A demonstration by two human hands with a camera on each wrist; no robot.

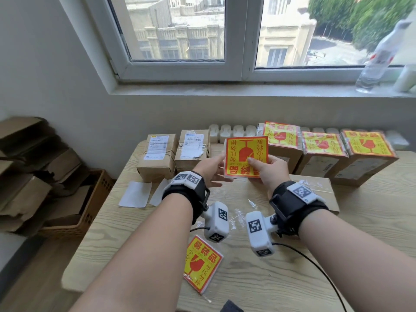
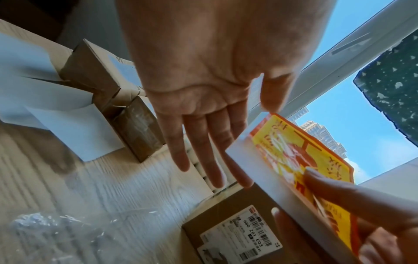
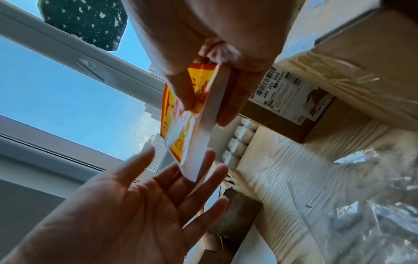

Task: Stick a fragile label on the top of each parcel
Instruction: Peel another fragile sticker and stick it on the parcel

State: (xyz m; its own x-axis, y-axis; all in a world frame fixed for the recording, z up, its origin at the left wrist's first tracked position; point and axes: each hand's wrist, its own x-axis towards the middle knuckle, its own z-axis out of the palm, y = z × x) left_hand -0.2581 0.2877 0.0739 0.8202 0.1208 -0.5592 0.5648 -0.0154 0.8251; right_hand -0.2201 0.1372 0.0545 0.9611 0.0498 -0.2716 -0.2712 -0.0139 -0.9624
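Note:
My right hand [image 1: 264, 165] pinches a yellow-and-red fragile label [image 1: 246, 156] on its white backing, thumb on the printed face, fingers behind, held up above the table. My left hand [image 1: 213, 167] is flat with straight fingers at the label's left edge; its fingertips [image 2: 214, 180] lie just behind the backing [image 2: 267, 178]. Two brown parcels [image 1: 157, 156] [image 1: 192, 149] without fragile labels stand at the back left. Three parcels at the back right carry fragile labels [image 1: 281, 135] [image 1: 322, 143] [image 1: 367, 144]. A flat parcel [image 1: 324, 190] lies under my right wrist.
A stack of fragile labels [image 1: 202, 264] lies near the table's front edge. White backing sheets [image 1: 136, 194] sit left of centre, clear plastic scraps [image 1: 239, 216] in the middle. A basket of cardboard [image 1: 74, 199] stands left of the table. A bottle [image 1: 380, 57] is on the sill.

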